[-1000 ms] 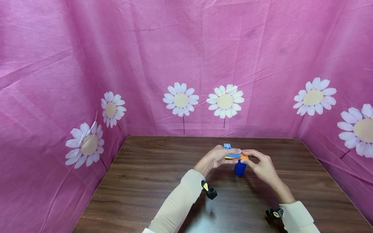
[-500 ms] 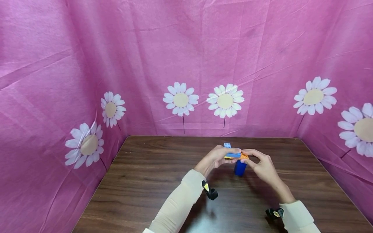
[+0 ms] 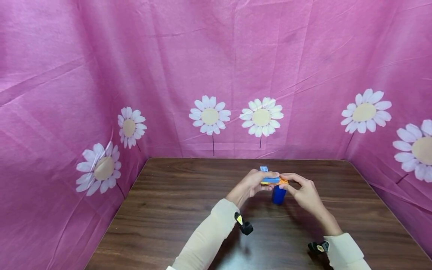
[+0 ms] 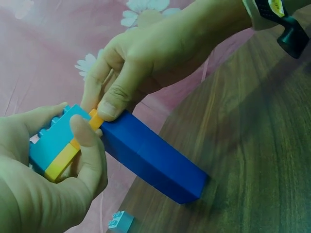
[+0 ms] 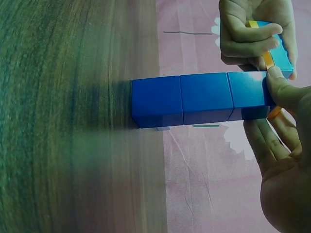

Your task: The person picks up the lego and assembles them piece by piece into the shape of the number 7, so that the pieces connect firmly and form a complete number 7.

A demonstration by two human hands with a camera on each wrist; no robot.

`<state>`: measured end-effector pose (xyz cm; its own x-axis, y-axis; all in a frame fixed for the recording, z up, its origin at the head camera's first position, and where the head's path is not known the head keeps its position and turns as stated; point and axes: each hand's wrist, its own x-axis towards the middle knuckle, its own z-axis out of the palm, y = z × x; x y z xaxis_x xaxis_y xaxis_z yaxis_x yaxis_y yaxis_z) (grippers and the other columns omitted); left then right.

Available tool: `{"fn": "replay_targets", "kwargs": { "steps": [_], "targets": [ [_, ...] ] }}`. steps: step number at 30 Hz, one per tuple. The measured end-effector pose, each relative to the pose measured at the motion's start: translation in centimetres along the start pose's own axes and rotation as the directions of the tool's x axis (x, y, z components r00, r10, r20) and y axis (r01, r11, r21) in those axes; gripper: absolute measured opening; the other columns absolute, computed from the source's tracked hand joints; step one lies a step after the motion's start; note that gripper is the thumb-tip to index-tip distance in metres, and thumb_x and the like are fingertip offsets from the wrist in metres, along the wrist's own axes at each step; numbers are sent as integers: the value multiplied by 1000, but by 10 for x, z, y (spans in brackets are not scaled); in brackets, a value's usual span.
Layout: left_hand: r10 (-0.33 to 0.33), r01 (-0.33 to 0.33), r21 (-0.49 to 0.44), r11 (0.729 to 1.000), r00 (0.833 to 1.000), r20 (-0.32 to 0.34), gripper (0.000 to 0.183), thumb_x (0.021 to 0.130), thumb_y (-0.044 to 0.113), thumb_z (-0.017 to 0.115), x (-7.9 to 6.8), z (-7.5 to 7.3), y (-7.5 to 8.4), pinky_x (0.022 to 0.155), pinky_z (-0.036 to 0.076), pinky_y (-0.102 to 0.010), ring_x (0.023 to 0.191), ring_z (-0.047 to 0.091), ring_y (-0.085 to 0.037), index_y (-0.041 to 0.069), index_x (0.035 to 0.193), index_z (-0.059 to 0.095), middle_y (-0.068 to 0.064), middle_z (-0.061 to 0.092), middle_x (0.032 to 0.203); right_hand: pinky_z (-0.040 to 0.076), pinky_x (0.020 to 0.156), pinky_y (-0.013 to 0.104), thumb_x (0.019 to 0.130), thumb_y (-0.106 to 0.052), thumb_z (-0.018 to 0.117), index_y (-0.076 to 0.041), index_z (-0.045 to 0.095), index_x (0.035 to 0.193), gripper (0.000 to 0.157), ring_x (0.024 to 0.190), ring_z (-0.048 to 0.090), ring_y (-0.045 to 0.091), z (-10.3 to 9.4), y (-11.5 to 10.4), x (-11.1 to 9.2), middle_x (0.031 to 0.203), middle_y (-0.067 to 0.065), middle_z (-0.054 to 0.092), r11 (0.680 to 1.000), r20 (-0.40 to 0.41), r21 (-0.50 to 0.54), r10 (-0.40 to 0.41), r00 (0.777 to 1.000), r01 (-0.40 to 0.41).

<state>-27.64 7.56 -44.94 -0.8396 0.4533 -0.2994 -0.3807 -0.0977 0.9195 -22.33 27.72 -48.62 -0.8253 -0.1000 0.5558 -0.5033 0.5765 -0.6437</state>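
Observation:
A tower of three dark blue toy building blocks stands upright on the table. At its top is a thin orange building block, partly covered by fingers. My right hand pinches the orange block there, its thumb against the uppermost blue block in the right wrist view. My left hand grips a light blue building block with a yellow block under it. These pieces meet the orange one to the left of the tower's top. Fingers hide the joint between them.
A small light blue building block stands on the wooden table behind the hands. Pink cloth with printed daisies surrounds the table's back and sides. Black camera mounts sit on both wrists.
The left wrist has shifted very slightly right and toward me. Both hands keep their holds, and the tower has not visibly moved.

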Motion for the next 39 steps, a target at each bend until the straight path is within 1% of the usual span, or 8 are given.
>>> {"fn": "replay_targets", "kwargs": {
  "steps": [8,13,19,23,26,29,34,39],
  "targets": [
    [20,-19,14,1000,1000,-8,24,90,29,85,0,0,-2,57,59,-22,61,63,-12,5,90,78,-3,73,79,49,96,5,87,0,85,-9,79,117,32,113,59,-20,0,-1,1,119,15,78,1000,-5,20,-3,1000,3],
    [20,-21,90,996,1000,11,28,93,35,83,-4,0,-1,76,67,-35,64,67,-12,8,91,78,-2,74,80,46,97,4,85,2,86,-8,79,116,33,113,59,-20,-1,-1,0,118,15,79,1000,-13,23,-9,1000,9],
    [174,-167,172,971,984,-28,36,97,39,79,-7,3,-10,92,63,-54,70,71,-14,7,110,70,-2,75,86,42,98,1,86,0,86,-10,80,117,33,113,58,-21,-2,1,0,118,13,79,1000,-24,7,-2,1000,2],
    [341,-322,221,921,938,-56,43,98,32,79,-5,3,-20,90,64,-40,90,71,-12,8,129,63,-2,73,110,43,97,1,85,0,87,-11,80,116,34,113,58,-21,1,2,0,117,12,80,1000,-31,1,-1,1000,1],
    [407,-393,208,896,913,-28,45,95,21,83,-3,-1,-25,87,60,-27,100,68,-11,9,134,63,-2,69,121,47,97,4,84,1,87,-11,80,115,34,112,60,-20,3,3,0,116,12,80,1000,-34,11,-10,999,10],
    [414,-407,201,891,910,8,49,91,13,86,-2,-5,-28,89,59,-25,103,67,-10,9,135,64,0,69,122,47,97,4,83,2,87,-11,81,115,35,112,60,-19,3,3,-1,116,13,80,1000,-39,20,-15,999,16],
    [401,-384,261,886,916,-11,52,88,18,89,-1,-9,-29,94,59,-27,104,66,-6,13,135,66,8,71,119,45,98,3,83,2,87,-11,80,116,36,113,60,-19,1,4,-2,117,12,80,1000,-40,16,-12,999,13],
    [418,-400,258,879,909,-16,50,87,15,90,1,-9,-30,96,59,-27,105,67,-6,14,132,68,6,73,120,44,99,3,86,-5,87,-13,79,121,37,115,57,-21,1,6,-4,120,11,79,1000,-30,-19,19,999,-20]
  ]
}}
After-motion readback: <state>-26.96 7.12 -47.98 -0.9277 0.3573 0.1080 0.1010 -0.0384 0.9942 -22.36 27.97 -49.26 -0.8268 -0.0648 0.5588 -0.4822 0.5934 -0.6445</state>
